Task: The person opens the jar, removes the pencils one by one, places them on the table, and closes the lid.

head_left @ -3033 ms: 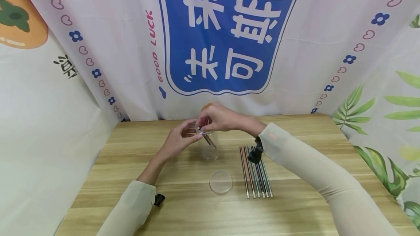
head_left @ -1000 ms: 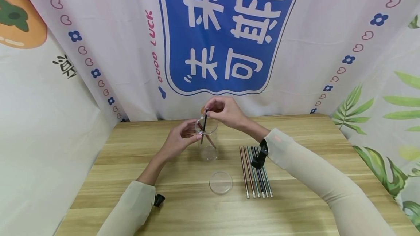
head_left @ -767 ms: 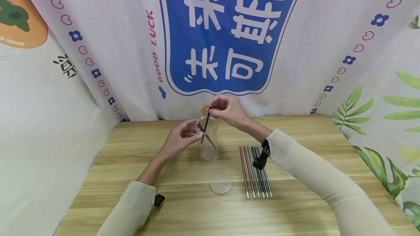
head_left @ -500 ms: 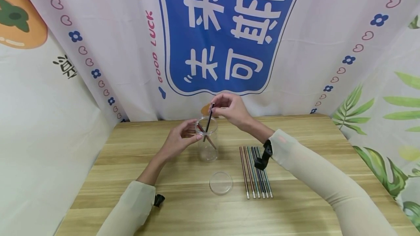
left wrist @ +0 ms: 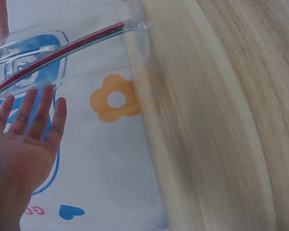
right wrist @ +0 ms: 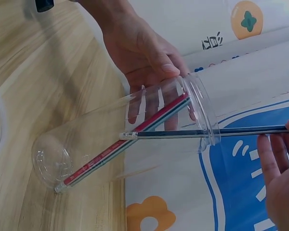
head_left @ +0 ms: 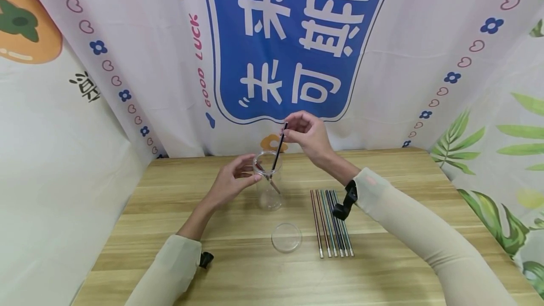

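A clear jar point(head_left: 271, 198) stands on the wooden table, its mouth upward. My left hand point(head_left: 231, 177) grips it near the rim, thumb on the near side and fingers behind. Inside lean a red pencil point(right wrist: 154, 118) and a teal pencil point(right wrist: 98, 165), side by side and slanted. My right hand point(head_left: 312, 138), above and right of the mouth, pinches the upper end of a dark pencil point(head_left: 279, 148). That pencil's silver-banded lower end point(right wrist: 129, 135) is still within the jar, off its bottom.
A round clear lid point(head_left: 286, 237) lies on the table in front of the jar. To its right, several pencils point(head_left: 329, 230) lie in a row, silver ends toward me. A printed cloth point(head_left: 229, 136) hangs behind the table's far edge.
My right hand has risen from the jar's mouth and moved right, drawing the dark pencil upward and tilting it rightward. My left hand and the jar have stayed in place.
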Demonstrator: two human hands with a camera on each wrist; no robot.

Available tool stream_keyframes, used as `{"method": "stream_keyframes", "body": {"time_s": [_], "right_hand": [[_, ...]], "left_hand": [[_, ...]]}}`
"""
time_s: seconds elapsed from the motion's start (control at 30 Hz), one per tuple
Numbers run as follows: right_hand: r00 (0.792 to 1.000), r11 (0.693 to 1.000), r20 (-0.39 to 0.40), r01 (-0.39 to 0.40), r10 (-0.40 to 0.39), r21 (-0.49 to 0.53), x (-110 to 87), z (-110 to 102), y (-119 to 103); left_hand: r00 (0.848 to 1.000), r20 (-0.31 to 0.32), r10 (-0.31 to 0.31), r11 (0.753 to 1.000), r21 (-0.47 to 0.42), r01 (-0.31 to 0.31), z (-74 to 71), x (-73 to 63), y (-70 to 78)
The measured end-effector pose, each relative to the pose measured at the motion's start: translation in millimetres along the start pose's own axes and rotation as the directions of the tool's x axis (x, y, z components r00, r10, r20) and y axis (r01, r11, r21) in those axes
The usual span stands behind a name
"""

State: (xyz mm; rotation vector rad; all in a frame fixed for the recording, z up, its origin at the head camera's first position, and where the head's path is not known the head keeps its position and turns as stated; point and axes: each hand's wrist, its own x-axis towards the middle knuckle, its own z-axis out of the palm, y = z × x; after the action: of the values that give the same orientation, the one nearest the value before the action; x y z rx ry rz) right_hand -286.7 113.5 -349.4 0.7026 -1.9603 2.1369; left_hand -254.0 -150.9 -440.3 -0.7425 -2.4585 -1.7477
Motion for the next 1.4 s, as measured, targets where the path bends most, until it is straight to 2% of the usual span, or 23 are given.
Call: {"method": "stream_keyframes", "body": {"time_s": [0.2,0.47,0.67,0.87,1.13,1.4], "right_hand": [[0.996,0.998,-0.092,0.007,-0.001,0.063,1.5,-1.8,-1.5],[0.978,0.987,-0.208,0.015,0.018,0.16,4.4,-3.6,-5.5],[0.955,0.98,-0.292,0.018,0.041,0.196,6.3,-8.0,-7.7],[0.925,0.96,-0.362,-0.007,0.113,0.281,9.3,-13.2,-12.3],[0.885,0.917,-0.42,-0.022,0.203,0.399,12.3,-21.2,-16.5],[0.878,0.876,-0.406,-0.031,0.254,0.481,11.5,-29.9,-24.1]], "left_hand": [[1.0,0.005,0.003,1.0,-0.001,-0.003,0.4,0.3,0.6],[1.0,0.018,0.009,1.0,0.023,-0.01,-1.3,0.2,1.7],[0.999,0.024,0.027,1.0,0.012,-0.027,-0.7,0.8,0.9],[1.0,0.019,0.024,1.0,-0.006,-0.024,0.1,1.1,2.1],[1.0,0.009,0.001,1.0,-0.002,-0.001,-0.1,0.4,3.4],[1.0,0.02,0.02,1.0,-0.014,-0.02,0.4,1.0,0.8]]}}
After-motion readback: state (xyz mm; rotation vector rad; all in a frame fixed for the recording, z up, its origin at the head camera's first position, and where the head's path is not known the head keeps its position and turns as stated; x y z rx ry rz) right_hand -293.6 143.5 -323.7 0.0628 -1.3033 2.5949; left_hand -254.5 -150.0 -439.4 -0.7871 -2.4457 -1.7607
